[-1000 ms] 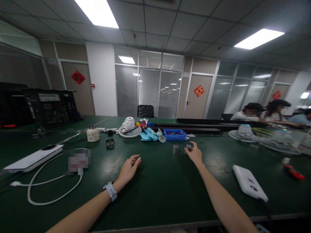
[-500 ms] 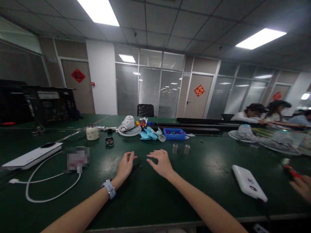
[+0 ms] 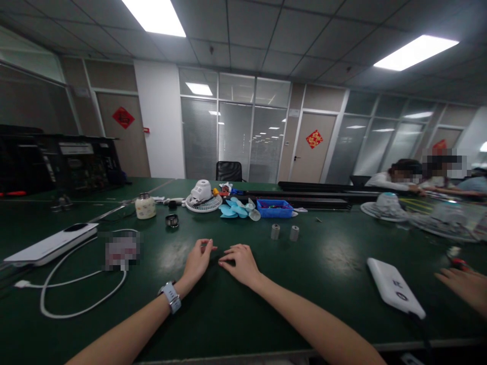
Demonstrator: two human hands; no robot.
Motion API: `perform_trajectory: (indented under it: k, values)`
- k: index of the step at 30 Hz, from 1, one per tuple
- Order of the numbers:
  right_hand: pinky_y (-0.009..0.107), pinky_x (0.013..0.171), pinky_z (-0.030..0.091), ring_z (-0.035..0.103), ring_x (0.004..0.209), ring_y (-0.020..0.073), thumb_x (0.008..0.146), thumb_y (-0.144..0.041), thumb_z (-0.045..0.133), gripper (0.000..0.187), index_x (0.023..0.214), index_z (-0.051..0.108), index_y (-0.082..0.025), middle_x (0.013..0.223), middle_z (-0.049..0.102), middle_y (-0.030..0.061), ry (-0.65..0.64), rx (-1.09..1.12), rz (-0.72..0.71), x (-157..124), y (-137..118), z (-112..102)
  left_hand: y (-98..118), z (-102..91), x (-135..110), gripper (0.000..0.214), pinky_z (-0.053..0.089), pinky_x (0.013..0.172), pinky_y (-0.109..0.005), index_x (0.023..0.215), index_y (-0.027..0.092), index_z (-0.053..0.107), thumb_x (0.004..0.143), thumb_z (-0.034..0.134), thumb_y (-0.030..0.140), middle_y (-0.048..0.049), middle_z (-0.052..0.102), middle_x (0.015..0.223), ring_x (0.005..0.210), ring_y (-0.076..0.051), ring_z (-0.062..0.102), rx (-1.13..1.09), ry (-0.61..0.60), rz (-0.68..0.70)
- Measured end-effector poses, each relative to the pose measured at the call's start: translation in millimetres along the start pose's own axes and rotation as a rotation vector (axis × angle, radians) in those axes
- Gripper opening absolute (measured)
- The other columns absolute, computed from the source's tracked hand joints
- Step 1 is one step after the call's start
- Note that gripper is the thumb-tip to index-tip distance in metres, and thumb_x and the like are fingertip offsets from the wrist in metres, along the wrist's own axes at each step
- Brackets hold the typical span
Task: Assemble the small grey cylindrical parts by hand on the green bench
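On the green table (image 3: 335,263), left hand (image 3: 197,263) perhaps touches right hand (image 3: 242,263).

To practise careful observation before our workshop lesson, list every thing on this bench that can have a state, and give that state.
Left hand: open, resting on the table.
Right hand: open, palm down, beside the left.
Grey cylinder: upright.
Second cylinder: upright, apart from it.
Blue tray: holding small parts.
Fan blade: detached, lying down.
Jar: upright, lid on.
Power bank: flat, cord attached.
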State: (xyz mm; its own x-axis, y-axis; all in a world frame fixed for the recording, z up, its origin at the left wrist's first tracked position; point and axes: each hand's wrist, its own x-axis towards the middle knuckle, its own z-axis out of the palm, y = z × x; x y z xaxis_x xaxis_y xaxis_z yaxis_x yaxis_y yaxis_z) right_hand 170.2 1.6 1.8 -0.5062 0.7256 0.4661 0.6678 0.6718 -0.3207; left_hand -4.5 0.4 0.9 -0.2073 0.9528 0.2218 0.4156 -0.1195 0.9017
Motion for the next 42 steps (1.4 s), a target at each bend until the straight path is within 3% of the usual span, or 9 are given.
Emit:
perform_trajectory:
  k: [3, 6, 10, 13, 18, 30, 42]
  values:
    - [0.035, 0.089, 0.034, 0.059, 0.102, 0.0177, 0.086, -0.034, 0.063, 0.013, 0.092, 0.074, -0.031, 0.102, 0.073, -0.0022, 0.047, -0.012, -0.038, 3, 4, -13, 1, -0.5, 0, 0.043, 0.044, 0.087, -0.042, 0.106, 0.018, 0.050, 0.084, 0.042, 0.055, -0.0142, 0.073, 0.100, 0.096, -0.029, 0.066, 0.014, -0.003, -0.004]
    - [0.034, 0.088, 0.035, 0.061, 0.096, 0.0172, 0.089, -0.032, 0.057, 0.017, 0.095, 0.072, -0.028, 0.098, 0.073, 0.0005, 0.232, -0.096, 0.018, 3, 31, -51, 3, -1.1, -1, 0.045, 0.045, 0.083, -0.041, 0.109, 0.019, 0.049, 0.085, 0.040, 0.055, -0.0133, 0.073, 0.103, 0.094, -0.029, 0.066, 0.049, -0.015, -0.023]
    - [0.033, 0.084, 0.038, 0.062, 0.095, 0.0210, 0.091, -0.032, 0.051, 0.024, 0.097, 0.072, -0.022, 0.100, 0.073, 0.0059, 0.475, -0.338, 0.317, -9, 101, -108, 5, -1.4, -2, 0.044, 0.044, 0.079, -0.040, 0.108, 0.019, 0.051, 0.085, 0.040, 0.055, -0.0125, 0.073, 0.103, 0.094, -0.029, 0.066, 0.080, -0.037, -0.021]
    - [0.032, 0.080, 0.041, 0.064, 0.093, 0.0228, 0.090, -0.033, 0.051, 0.026, 0.099, 0.073, -0.022, 0.098, 0.073, 0.0068, 0.447, -0.459, 0.523, -22, 148, -129, 6, -1.7, -3, 0.042, 0.043, 0.082, -0.040, 0.107, 0.019, 0.051, 0.086, 0.040, 0.053, -0.0126, 0.073, 0.103, 0.097, -0.029, 0.065, 0.071, -0.044, -0.021]
    - [0.030, 0.073, 0.044, 0.067, 0.088, 0.0223, 0.090, -0.037, 0.048, 0.031, 0.102, 0.072, -0.024, 0.098, 0.073, 0.0062, 0.382, -0.429, 0.689, -32, 178, -126, 2, -2.2, -2, 0.042, 0.043, 0.083, -0.040, 0.108, 0.020, 0.050, 0.087, 0.040, 0.054, -0.0114, 0.073, 0.103, 0.098, -0.028, 0.066, 0.069, -0.068, -0.029]
    - [0.030, 0.071, 0.047, 0.067, 0.087, 0.0232, 0.089, -0.036, 0.047, 0.032, 0.103, 0.071, -0.021, 0.096, 0.073, 0.0085, 0.437, -0.344, 0.729, -33, 185, -122, 2, -1.9, -3, 0.043, 0.044, 0.078, -0.039, 0.107, 0.020, 0.052, 0.086, 0.041, 0.056, -0.0112, 0.074, 0.100, 0.090, -0.027, 0.068, 0.073, -0.055, -0.006]
    - [0.033, 0.074, 0.045, 0.066, 0.086, 0.0246, 0.088, -0.038, 0.050, 0.031, 0.102, 0.073, -0.022, 0.095, 0.072, 0.0102, 0.382, -0.344, 0.808, -35, 179, -126, 3, -0.9, -3, 0.041, 0.046, 0.082, -0.038, 0.108, 0.018, 0.053, 0.087, 0.043, 0.052, -0.0102, 0.075, 0.096, 0.091, -0.026, 0.068, 0.093, -0.054, 0.015]
